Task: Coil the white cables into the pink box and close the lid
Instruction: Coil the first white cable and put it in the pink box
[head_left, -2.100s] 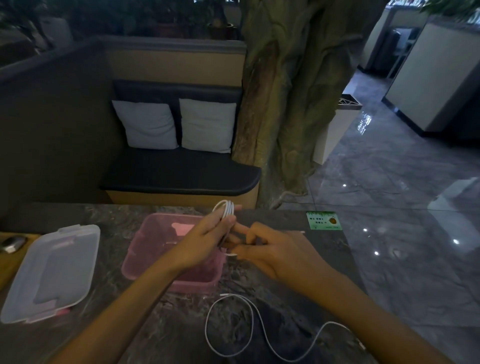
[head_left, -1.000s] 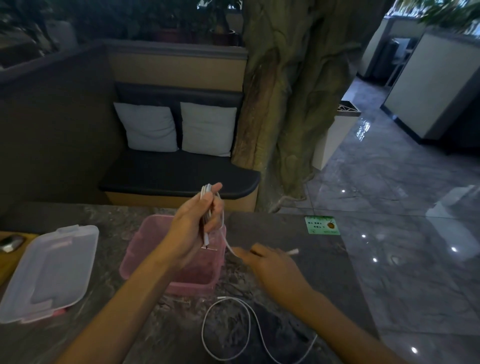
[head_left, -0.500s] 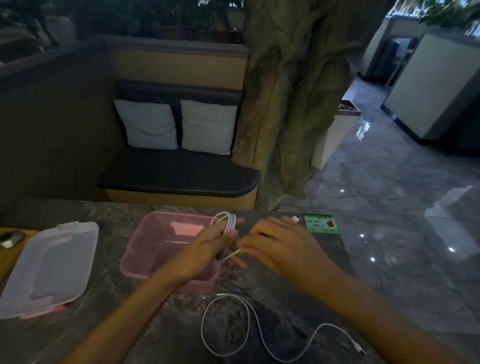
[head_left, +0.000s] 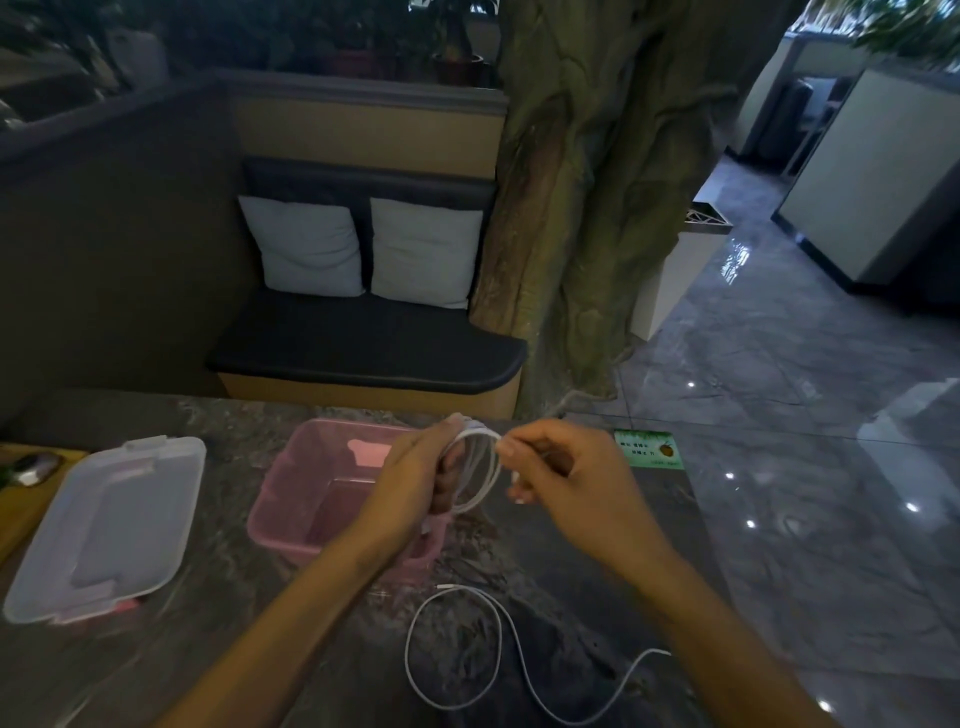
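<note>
Pink box open and empty, lid beside it

- My left hand is showing bare, with no glove, ring or band that I can make out in this dim light.
- My right hand is showing bare too, its short, pale nails catching a little light at the fingertips.
- Both my forearms are running bare from the near edge up to the wrists, with no sleeve reaching into view.
- My wrists are carrying no watch or strap that I can see.
</note>
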